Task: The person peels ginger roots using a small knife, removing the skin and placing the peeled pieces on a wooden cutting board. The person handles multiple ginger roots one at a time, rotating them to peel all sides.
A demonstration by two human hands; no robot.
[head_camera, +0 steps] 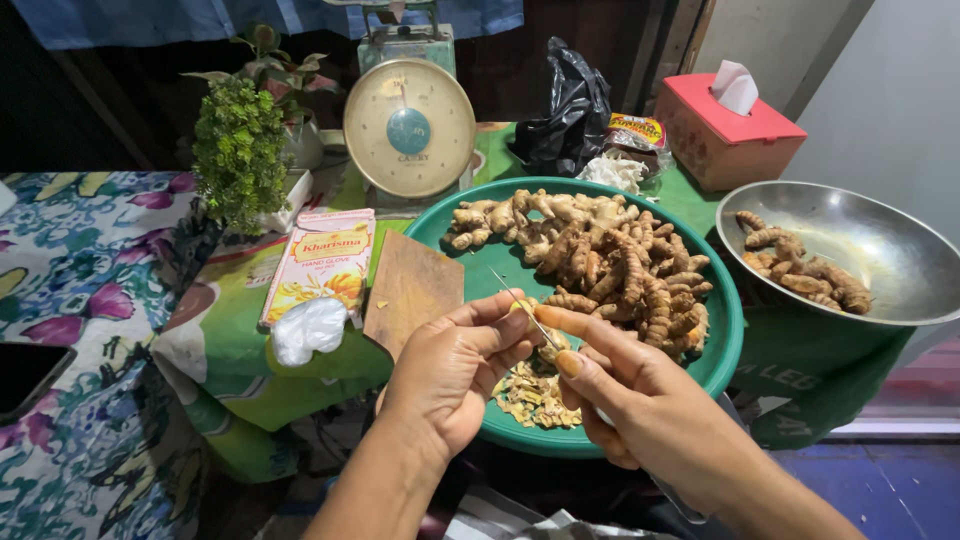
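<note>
From the head view, my left hand (455, 370) pinches a small turmeric piece (522, 305) between thumb and fingertips, over the near part of the green tray (725, 340). My right hand (640, 400) is closed around a thin knife (515, 295), its blade laid against that piece; the handle is hidden in my palm. The piece looks hard, knobbly and light, likely slick where skinned, so I judge a firm pinch at its ends holds best, fingertips kept off the blade's path.

Below my hands a heap of peelings (535, 395) lies on the tray's near side; the pile of unpeeled roots (600, 255) fills its middle and far side. At the table's right edge a steel bowl (880, 270) holds a few roots. Left of the tray lies a wooden board (410, 285), then a flat box (320, 262) with a crumpled plastic glove (308, 328). Along the far edge stand a dial scale (408, 128), a small green plant (240, 150), a black bag (572, 110) and a red tissue box (728, 130). Nothing crowds my hands.
</note>
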